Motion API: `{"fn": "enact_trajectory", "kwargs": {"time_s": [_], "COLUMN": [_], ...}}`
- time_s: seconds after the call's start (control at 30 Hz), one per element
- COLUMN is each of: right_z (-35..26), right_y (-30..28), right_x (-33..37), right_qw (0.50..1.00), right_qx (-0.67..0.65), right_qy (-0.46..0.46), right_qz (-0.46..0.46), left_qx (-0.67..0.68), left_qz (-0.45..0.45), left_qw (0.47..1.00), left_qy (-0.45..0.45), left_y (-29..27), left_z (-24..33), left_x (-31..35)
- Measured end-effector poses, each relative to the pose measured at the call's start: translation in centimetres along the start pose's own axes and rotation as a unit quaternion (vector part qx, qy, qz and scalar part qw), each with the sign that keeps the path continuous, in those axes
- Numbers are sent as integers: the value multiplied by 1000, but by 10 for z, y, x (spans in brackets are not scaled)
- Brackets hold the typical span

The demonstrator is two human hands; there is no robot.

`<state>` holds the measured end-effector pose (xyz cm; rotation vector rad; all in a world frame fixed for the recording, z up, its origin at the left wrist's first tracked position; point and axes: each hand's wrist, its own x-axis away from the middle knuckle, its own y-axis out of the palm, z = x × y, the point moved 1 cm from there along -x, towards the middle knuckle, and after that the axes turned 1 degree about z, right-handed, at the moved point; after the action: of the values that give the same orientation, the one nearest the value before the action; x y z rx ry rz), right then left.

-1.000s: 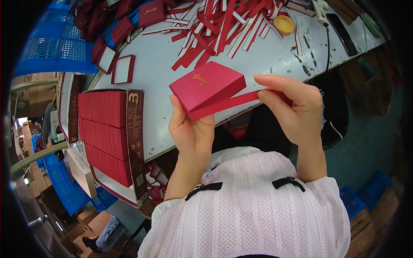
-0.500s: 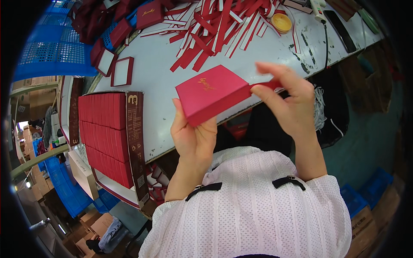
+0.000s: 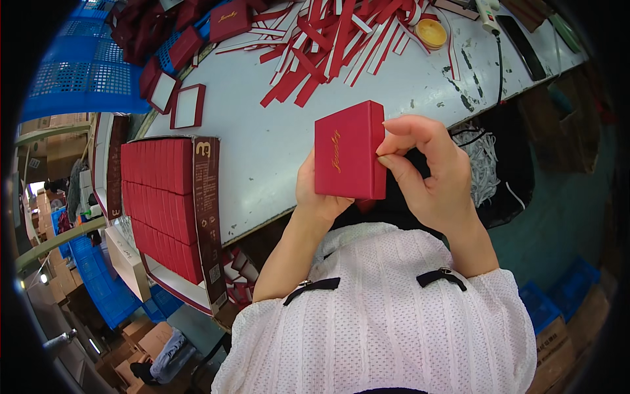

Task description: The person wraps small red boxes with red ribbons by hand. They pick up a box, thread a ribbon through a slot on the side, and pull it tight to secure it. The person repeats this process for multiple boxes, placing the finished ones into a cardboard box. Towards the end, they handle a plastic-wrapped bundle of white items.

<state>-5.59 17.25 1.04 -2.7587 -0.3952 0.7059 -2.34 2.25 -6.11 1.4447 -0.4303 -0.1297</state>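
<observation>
A flat, square red gift box [image 3: 350,151] with gold lettering on its face is tilted up above the near edge of the table. My left hand [image 3: 319,190] grips it from behind and below, most of its fingers hidden by the box. My right hand [image 3: 430,167] is at the box's right side, thumb and index finger pinched together against that narrow red side. Whatever lies between those fingertips is too small to make out. Beyond the box, a heap of red and white strips [image 3: 328,46] lies across the table.
To the left stands a carton [image 3: 207,223] packed with rows of red boxes [image 3: 157,203]. Empty box halves [image 3: 188,107] lie near the table's left edge. A yellow round tin [image 3: 431,33], a black phone-like slab [image 3: 520,47] and a cable are at the back right.
The box has turned more upright and shifted right. My right hand has come in to its side; the red strip it was holding out from the box no longer shows.
</observation>
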Motion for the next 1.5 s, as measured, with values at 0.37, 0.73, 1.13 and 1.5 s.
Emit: {"fn": "enact_trajectory", "kwargs": {"time_s": [0.37,0.73,1.13,1.5], "right_z": [20,24,90,103], "right_y": [-4,41,80,96], "right_x": [4,13,-65,-102], "right_qw": [931,911,978,953], "right_qx": [-289,-198,180,203], "right_qy": [216,276,-72,-179], "right_qz": [50,-235,-72,-135], "left_qx": [12,-711,-677,-296], "left_qz": [-89,74,-7,288], "left_qw": [995,609,722,522], "left_qy": [47,343,143,746], "left_y": [11,2,2,51], "left_z": [-5,17,45,209], "left_x": [8,31,85,322]}}
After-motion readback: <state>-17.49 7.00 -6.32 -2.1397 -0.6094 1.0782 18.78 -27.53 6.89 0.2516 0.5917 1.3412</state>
